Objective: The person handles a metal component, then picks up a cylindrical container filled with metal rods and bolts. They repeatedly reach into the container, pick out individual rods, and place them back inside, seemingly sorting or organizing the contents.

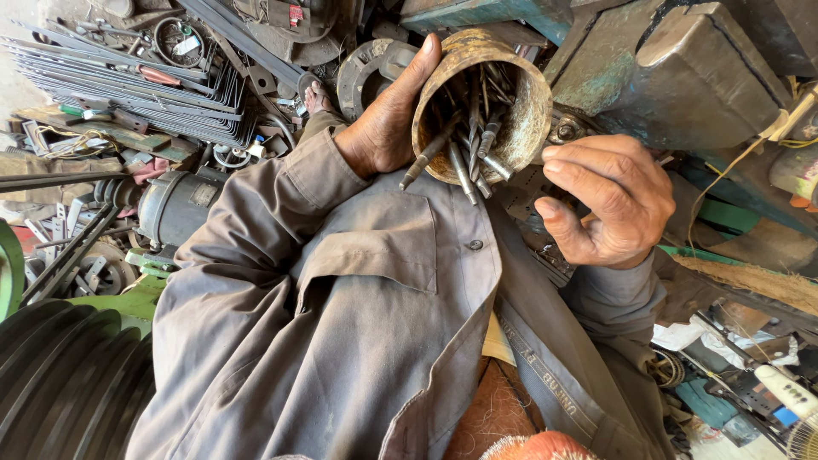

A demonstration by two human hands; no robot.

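Head view: we look down at our own chest and our two hands.
Can: we see a rusty round metal can (503, 81), tipped so its open mouth faces us.
Inside the can: a bunch of thin dark metal drill bits (469, 145) fills it, and some poke out over the lower rim.
How the can looks: it is brown and yellow with rust, the rim is thick and rough, and the inside is dark.
Where the can is: it is up in front of our chest, between our two hands.
Left hand: our left hand (388, 115) wraps around the can's side, with one finger lying up along the wall and rim, so it grips the can tight.
Right hand: our right hand (609, 200) is just beside the can's mouth, fingers curled in, with nothing we can see between them.
Clothes: we wear a grey work shirt (341, 324) with a pocket and a button.
Around us: a stack of flat grey metal bars (128, 85) lies to one side, with a dark round motor (175, 209) near it.
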